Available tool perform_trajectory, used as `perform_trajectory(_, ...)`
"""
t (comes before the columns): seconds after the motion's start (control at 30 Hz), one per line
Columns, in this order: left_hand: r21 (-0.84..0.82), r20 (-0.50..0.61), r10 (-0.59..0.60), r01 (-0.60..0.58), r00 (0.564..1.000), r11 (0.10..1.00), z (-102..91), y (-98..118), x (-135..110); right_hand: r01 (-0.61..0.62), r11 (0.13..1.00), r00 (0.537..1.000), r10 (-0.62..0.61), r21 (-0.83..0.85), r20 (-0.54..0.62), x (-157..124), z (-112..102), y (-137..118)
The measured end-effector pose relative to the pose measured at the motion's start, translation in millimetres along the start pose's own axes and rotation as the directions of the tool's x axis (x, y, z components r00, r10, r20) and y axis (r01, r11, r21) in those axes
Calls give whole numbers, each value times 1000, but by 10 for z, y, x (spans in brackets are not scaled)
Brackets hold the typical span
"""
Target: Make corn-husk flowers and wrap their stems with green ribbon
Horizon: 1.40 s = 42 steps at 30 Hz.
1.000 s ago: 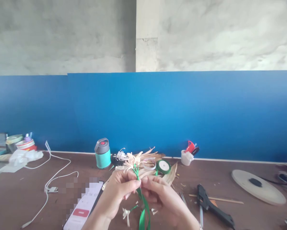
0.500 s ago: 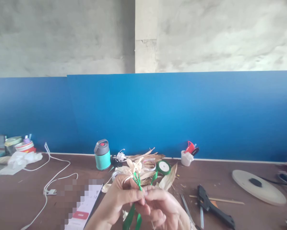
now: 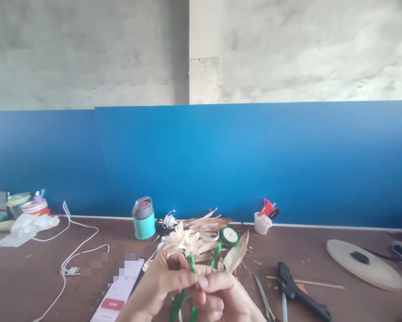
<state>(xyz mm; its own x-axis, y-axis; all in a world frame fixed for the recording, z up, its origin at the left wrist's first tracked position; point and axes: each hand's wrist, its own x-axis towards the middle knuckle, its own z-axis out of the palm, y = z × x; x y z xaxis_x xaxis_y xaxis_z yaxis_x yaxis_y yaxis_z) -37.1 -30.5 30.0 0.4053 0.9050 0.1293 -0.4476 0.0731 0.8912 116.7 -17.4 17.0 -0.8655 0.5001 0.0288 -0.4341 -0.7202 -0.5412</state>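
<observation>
Both my hands meet low in the middle of the view, fingertips almost touching. My left hand (image 3: 169,277) is closed, pinching the green-wrapped stem of a pale, dried-husk flower (image 3: 184,239), whose petals rise above the fingers. My right hand (image 3: 217,286) pinches the lower end of the same stem just beside the left thumb. Green ribbon (image 3: 177,306) hangs below the hands, and a strand runs up toward a green ribbon spool (image 3: 230,236) behind. The stem's lower part is hidden by the fingers.
Dried husks (image 3: 236,255) lie behind my hands, near a teal flask (image 3: 143,219). A phone (image 3: 118,290) is at left with a white cable (image 3: 66,259). To the right are scissors (image 3: 264,295), a black glue gun (image 3: 300,290), a thin stick (image 3: 317,282) and a round disc (image 3: 365,264).
The flower has turned and tilted slightly left, its petals showing wider. My right fingers have shifted a little left and down along the stem. The thin wire seen below my hands is now hidden.
</observation>
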Motion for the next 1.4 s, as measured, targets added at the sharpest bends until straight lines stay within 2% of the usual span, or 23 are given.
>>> perform_trajectory(0.17, -10, -19, 26, -26, 999, 1000, 9, 2, -6, 98, 985, 992, -109, -143, -68, 23, -38, -22)
perform_trajectory(0.27, 33, 3, 22, -22, 1000, 999, -3, -21, -32, 149, 975, 987, -156, -164, -27, -5, -4, -16)
perform_trajectory(0.43, 79, -43, 30, -27, 999, 997, -15, -57, -59, 157, 968, 985, -167, -197, -38, -53, 66, -20)
perform_trajectory(0.57, 83, -29, 0, 3, 1000, 997, 47, 19, -84, 158, 968, 985, -168, -196, -34, -63, 73, -21)
perform_trajectory(0.7, 248, -169, 92, -48, 981, 968, 103, 100, -147, 165, 962, 983, -179, -218, -45, -60, 30, -14)
perform_trajectory(0.8, 269, -264, 152, -79, 953, 960, 104, 111, -191, 190, 953, 976, -210, -238, -61, -56, 4, -12)
perform_trajectory(0.9, 210, -279, 69, -10, 958, 978, 89, 110, -198, 218, 946, 969, -239, -241, -63, -46, -3, -9)
perform_trajectory(1.03, 82, -181, -52, 67, 982, 994, 96, 101, -134, 208, 947, 972, -227, -244, -54, -32, -13, -26)
perform_trajectory(1.23, -12, -187, -75, 74, 979, 997, 90, 9, -17, 175, 967, 984, -180, -187, -10, -36, -83, -87)
perform_trajectory(1.3, 38, -209, -48, 58, 977, 998, 54, -25, -8, 159, 971, 986, -164, -176, -16, -34, -113, -89)
perform_trajectory(1.4, 218, -245, 28, 27, 969, 975, 3, -55, -9, 135, 976, 988, -146, -169, -49, -24, -147, -77)
